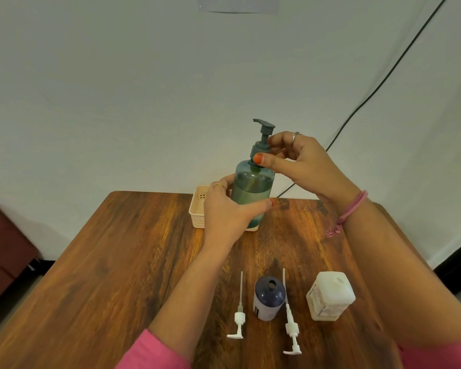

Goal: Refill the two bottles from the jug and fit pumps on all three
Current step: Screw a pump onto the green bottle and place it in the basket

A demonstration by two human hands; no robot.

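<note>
A translucent green bottle (253, 189) is held up above the table, over the basket. My left hand (226, 210) grips its body from the left. My right hand (296, 158) pinches the collar of the dark green pump (261, 139) that sits on the bottle's neck. Near the front of the table stands a dark blue bottle (268, 298) with an open neck. Two white pumps lie flat beside it, one on its left (238, 319) and one on its right (290, 326). A white jug (330, 296) stands to the right of them.
A cream plastic basket (197, 209) sits at the far edge of the wooden table (133, 249), partly hidden by my left hand and the bottle. A black cable (383, 81) runs down the white wall behind. A dark red seat (3, 249) stands at the left.
</note>
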